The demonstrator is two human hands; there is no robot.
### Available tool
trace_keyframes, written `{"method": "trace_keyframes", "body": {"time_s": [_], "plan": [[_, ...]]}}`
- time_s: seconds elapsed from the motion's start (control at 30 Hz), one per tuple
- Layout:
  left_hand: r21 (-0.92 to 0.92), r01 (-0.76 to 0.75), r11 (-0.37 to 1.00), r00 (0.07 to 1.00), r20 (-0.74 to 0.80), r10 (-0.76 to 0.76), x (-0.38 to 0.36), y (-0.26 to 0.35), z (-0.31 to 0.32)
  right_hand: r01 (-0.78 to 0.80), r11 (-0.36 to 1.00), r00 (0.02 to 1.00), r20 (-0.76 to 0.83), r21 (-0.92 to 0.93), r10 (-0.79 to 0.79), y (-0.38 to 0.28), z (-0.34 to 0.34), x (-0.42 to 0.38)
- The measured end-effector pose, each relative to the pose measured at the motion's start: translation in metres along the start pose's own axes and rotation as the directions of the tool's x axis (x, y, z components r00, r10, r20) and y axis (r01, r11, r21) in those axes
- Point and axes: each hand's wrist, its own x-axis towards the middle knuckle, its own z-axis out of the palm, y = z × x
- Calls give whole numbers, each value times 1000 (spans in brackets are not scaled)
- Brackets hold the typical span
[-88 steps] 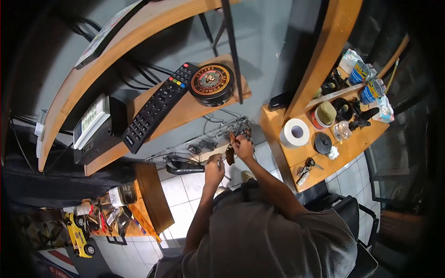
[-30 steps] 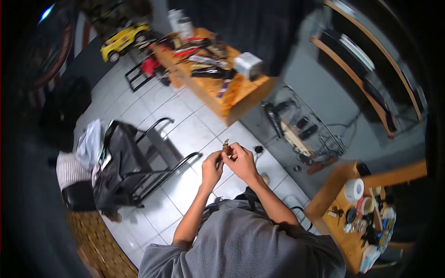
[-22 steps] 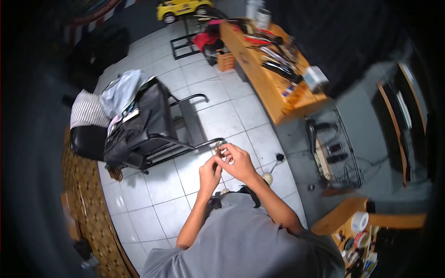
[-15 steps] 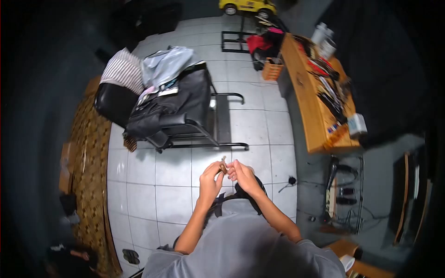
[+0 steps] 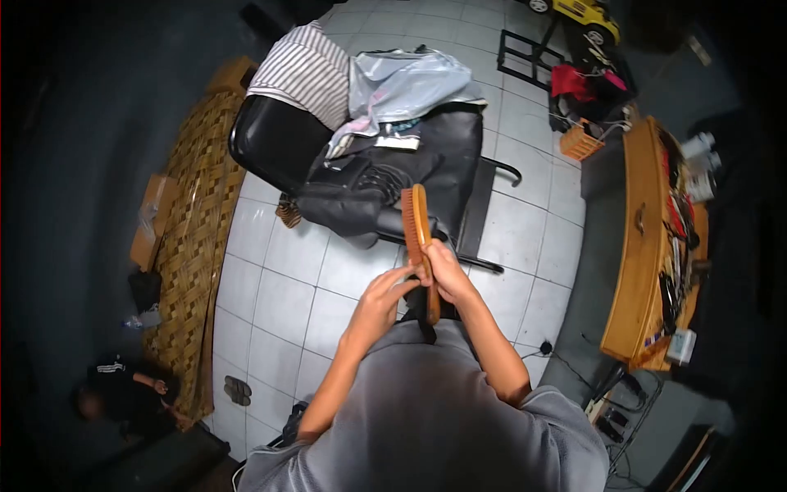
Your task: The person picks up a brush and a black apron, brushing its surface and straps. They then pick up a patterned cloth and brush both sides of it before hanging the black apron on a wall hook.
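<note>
A long wooden brush with brown bristles along its left side stands nearly upright in front of my body, its handle end pointing down toward my shirt. My right hand is wrapped round its middle from the right. My left hand comes in from the left, with bent fingertips pressed at the lower end of the bristles. Whether those fingertips also pinch something small, I cannot see. Behind the brush is a black padded chair with a pale blue garment and a striped cloth on it.
A wooden cabinet with tools on top stands at the right. An orange basket is behind it. Along the left runs a woven mat. A person is at the lower left, near dark sandals on the tiles.
The view has turned, and the chair now sits closer and further right. A small brown thing was between my hands before; now the brush shows lengthwise in my right hand.
</note>
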Motion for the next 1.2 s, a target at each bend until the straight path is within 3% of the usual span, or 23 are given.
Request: {"method": "trace_keyframes", "body": {"time_s": [0.07,0.13,0.2,0.3,0.4,0.43,0.53,0.57,0.6,0.63,0.67,0.73,0.77,0.8,0.9,1.07,1.2], "plan": [[-32,225,974,974,-3,-225,18,-23,-28,-30,997,997,-68,-74,25,-31,22,28],[69,248,966,968,-61,-244,36,-53,-58,48,978,984,-161,-201,-81,-41,42,56],[136,289,948,952,-142,-270,49,-86,-82,-8,924,983,-174,-383,-64,-48,51,84],[130,384,914,909,-230,-349,62,-136,-106,109,844,939,-224,-524,-260,-21,54,126],[-68,504,861,815,-294,-500,70,-195,-111,94,510,811,-231,-855,-537,8,62,151],[-139,492,859,818,-264,-512,67,-228,-108,-16,523,775,-341,-852,-532,12,76,153],[48,657,752,744,-205,-636,73,-292,-99,-180,452,689,-440,-874,-576,34,95,166],[-147,735,662,667,-16,-745,74,-303,-104,-145,550,639,-502,-823,-583,45,100,171],[-308,797,520,588,196,-785,83,-312,-113,-122,541,553,-510,-832,-659,55,110,177],[-30,840,542,530,266,-805,88,-327,-118,-69,620,504,-564,-781,-654,61,121,182],[52,807,588,553,283,-784,87,-337,-122,-10,691,459,-617,-723,-639,68,132,186],[46,706,707,637,394,-663,82,-353,-137,84,831,478,-709,-550,-518,81,142,189],[46,702,711,624,440,-645,78,-357,-142,135,882,498,-739,-451,-454,88,148,190],[46,694,719,616,480,-625,79,-356,-153,215,889,441,-772,-404,-458,86,163,188],[3,624,782,665,523,-533,82,-339,-198,347,821,303,-775,-453,-556,74,223,165],[-297,514,805,755,602,-261,58,-331,-237,273,749,44,-769,-604,-637,87,310,114],[-396,442,805,788,600,-137,15,-336,-272,273,790,5,-820,-549,-572,131,363,90]]}}
